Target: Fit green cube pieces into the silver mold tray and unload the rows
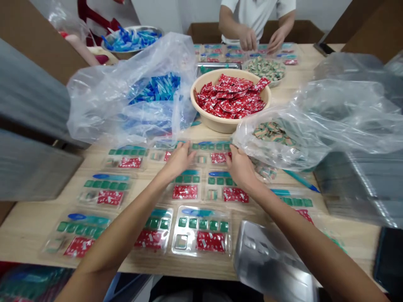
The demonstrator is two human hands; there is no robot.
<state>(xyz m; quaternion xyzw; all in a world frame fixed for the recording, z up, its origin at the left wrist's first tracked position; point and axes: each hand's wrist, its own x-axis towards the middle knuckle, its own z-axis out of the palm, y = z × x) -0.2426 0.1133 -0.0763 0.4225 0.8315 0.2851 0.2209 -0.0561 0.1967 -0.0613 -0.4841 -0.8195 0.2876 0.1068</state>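
My left hand (181, 158) and my right hand (242, 167) reach to the far row of filled clear plastic trays. Between them is one plastic tray (207, 152), its left edge gripped by my left hand and its right side by my right. In it are a blue pen-like piece along the top, a row of green squares (210, 146), a striped square (200, 160) and a red printed packet (218, 158). My right fingers partly cover the packet. Similar filled trays, such as one near tray (201, 230), lie in rows below my hands.
Beyond my hands stands a cream basin (204, 117) of red packets. Plastic bags hold blue pieces (157, 88) at left and striped pieces (273, 134) at right. Stacked clear trays (352, 188) and a loose stack (267, 251) stand right. Another person's hands (248, 38) work across the table.
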